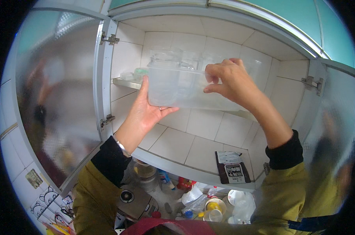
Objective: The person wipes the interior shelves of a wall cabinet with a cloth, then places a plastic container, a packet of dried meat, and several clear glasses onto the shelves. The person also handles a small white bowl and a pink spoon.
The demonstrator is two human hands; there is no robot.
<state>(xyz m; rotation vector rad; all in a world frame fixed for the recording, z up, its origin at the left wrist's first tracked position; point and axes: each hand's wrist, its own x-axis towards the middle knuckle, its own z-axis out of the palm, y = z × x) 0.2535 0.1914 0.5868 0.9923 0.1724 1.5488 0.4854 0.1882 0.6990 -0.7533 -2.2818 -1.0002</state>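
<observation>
A clear plastic bin (177, 86) with glass vessels in or behind it is raised in front of the cabinet's upper shelf (127, 83). My left hand (148, 113) holds the bin's lower left corner, thumb up its side and fingers beneath. My right hand (229, 80) is at the bin's front right, fingertips over its rim and thumb in front of the wall; whether it grips the rim is hard to tell. A glass jug with a handle (165, 57) shows above the rim at the left. A small container with a green lid (141, 71) stands left of the bin.
Frosted cabinet doors stand open at left (60, 97) and right (327, 123). A dark pouch (232, 169) lies on the tiled cabinet floor (177, 144). Below are a rice cooker (135, 199), bowls (215, 204), plastic bags (243, 205) and bottles. Wire hooks (48, 196) hang at lower left.
</observation>
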